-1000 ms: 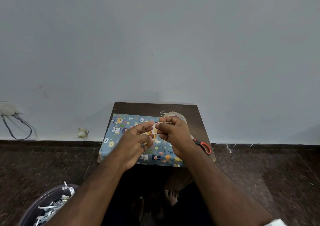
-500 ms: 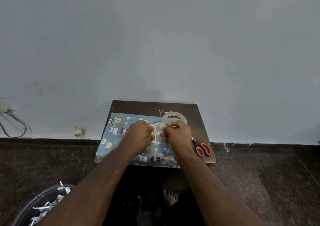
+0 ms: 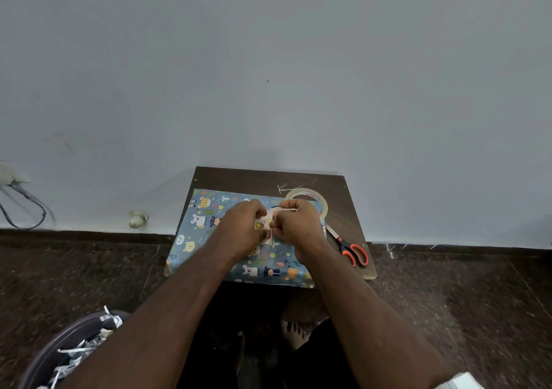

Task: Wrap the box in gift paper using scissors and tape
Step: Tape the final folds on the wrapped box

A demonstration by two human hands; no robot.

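Both hands have dropped from their raised position of a second ago and now sit low on the wrapped box (image 3: pixel 209 233), knuckles up and drawn together over its middle; the left hand (image 3: pixel 242 227) has curled in from its earlier open cup. Left hand: fingers bent, pressing or pinching something pale between the two hands; right hand (image 3: pixel 295 224): fingers curled, apparently holding the same pale strip (image 3: pixel 268 224), most likely a piece of tape, though it is too small and too covered to be certain.

Gift paper already covers the top of the box, which lies on the small dark table (image 3: pixel 263 176) with its long axis running nine to three o'clock; the pale strip crosses that axis, running twelve to six between the thumbs, so my reading is that a seam is being taped down and the coming move is a press and smoothing along that twelve-to-six line.

From the right hand, the tape roll (image 3: pixel 316 199) lies just beyond at one o'clock, touching or nearly touching the knuckles; the scissors (image 3: pixel 349 246) lie at four o'clock on the table's right margin, blades pointing toward eleven; the right hand is plainly the nearer to both. At seven o'clock on the floor stands a bin (image 3: pixel 59 355) of paper scraps.
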